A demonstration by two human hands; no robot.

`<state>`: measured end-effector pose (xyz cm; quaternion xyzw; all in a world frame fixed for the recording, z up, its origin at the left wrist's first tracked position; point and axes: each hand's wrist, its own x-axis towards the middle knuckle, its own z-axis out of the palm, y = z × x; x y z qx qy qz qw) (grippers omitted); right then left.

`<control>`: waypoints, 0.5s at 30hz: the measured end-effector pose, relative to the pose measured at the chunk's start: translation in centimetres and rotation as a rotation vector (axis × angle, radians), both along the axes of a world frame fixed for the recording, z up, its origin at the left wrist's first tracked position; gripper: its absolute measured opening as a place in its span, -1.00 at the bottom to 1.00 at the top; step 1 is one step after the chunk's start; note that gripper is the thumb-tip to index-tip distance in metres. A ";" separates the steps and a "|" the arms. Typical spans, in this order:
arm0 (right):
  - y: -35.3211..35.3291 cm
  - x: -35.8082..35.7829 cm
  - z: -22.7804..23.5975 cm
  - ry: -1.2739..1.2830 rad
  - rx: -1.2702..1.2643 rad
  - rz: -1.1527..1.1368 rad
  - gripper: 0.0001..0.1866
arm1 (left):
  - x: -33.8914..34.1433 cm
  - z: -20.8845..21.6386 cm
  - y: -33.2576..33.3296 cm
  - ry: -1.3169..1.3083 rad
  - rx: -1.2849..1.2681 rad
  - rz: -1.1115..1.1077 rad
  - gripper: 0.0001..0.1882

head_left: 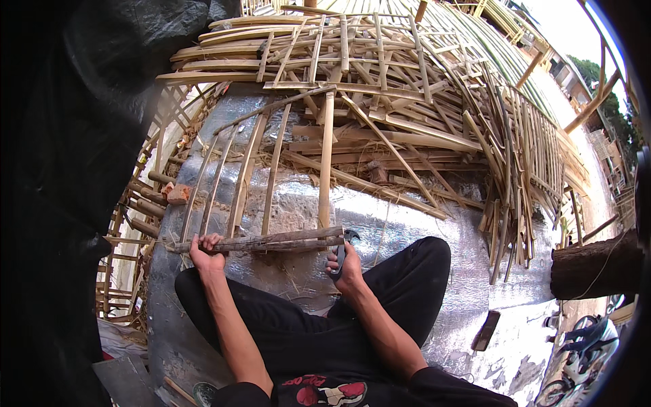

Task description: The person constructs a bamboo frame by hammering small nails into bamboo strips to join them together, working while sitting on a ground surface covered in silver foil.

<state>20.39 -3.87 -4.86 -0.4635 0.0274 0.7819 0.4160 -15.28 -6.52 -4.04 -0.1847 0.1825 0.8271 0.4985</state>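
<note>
Across my lap lies the near rail (285, 239) of a bamboo frame, made of split bamboo lengths side by side. My left hand (207, 255) is closed around its left end. Several bamboo slats (326, 163) run from this rail to a far bamboo rail (271, 107). By the rail's right end, my right hand (347, 266) is closed on pliers (341, 252) with grey handles and a dark, curved head. The pliers' head sits close to the bamboo end; whether the two touch I cannot tell.
Beyond the frame rises a large pile of bamboo strips and lattice panels (386, 88). Shiny foil sheeting (407, 234) covers the surface under me. A dark block (485, 330) lies at right, near a thick log (593, 268). Black sheeting (68, 169) hangs at left, beside a brick piece (178, 194).
</note>
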 end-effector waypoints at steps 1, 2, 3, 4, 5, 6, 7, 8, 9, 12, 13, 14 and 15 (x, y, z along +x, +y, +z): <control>0.2 0.3 -0.1 -0.001 0.003 0.004 -0.57 | -0.2 0.1 0.2 0.011 0.035 -0.015 -0.67; 0.3 0.8 -0.2 0.018 0.008 -0.006 -0.57 | 0.2 -0.1 0.5 0.018 -0.006 -0.011 -0.67; 0.3 1.2 -0.3 0.039 0.012 -0.013 -0.57 | 0.5 -0.4 0.7 0.025 -0.049 -0.003 -0.66; 0.3 0.7 0.0 0.009 0.026 0.009 -0.57 | -1.2 -2.6 -0.4 0.149 0.095 -0.091 -0.70; 0.3 0.8 -0.2 0.000 0.022 0.009 -0.57 | 0.3 -0.7 0.0 0.140 0.091 -0.091 -0.70; 0.3 0.8 -0.5 -0.004 0.016 -0.001 -0.57 | 1.8 1.3 0.3 0.190 -0.122 -0.120 -0.69; 0.2 0.5 -0.5 0.001 0.012 -0.001 -0.56 | 2.7 4.3 -0.3 0.245 -0.336 -0.137 -0.64; 0.1 0.3 -0.4 -0.003 0.009 0.000 -0.56 | 2.6 6.4 -1.9 0.347 -0.227 -0.354 -0.57; 0.3 0.4 -0.3 0.045 0.003 -0.009 -0.55 | 2.9 9.3 -2.6 0.495 -0.130 -0.578 -0.48; 0.6 1.5 -1.4 0.044 0.022 -0.029 -0.57 | 5.5 14.5 -6.3 1.442 -0.915 -0.636 -0.25; 0.7 1.2 -1.3 0.040 0.017 -0.020 -0.57 | 8.2 17.6 -7.1 1.622 -0.724 -0.260 -0.16; 0.7 0.8 -0.9 0.031 0.006 -0.012 -0.58 | 10.7 25.2 -7.3 1.839 -0.509 -0.083 -0.08; 0.7 0.5 -0.3 0.028 0.001 -0.002 -0.58 | 11.4 29.2 -6.9 2.047 -0.296 0.282 -0.22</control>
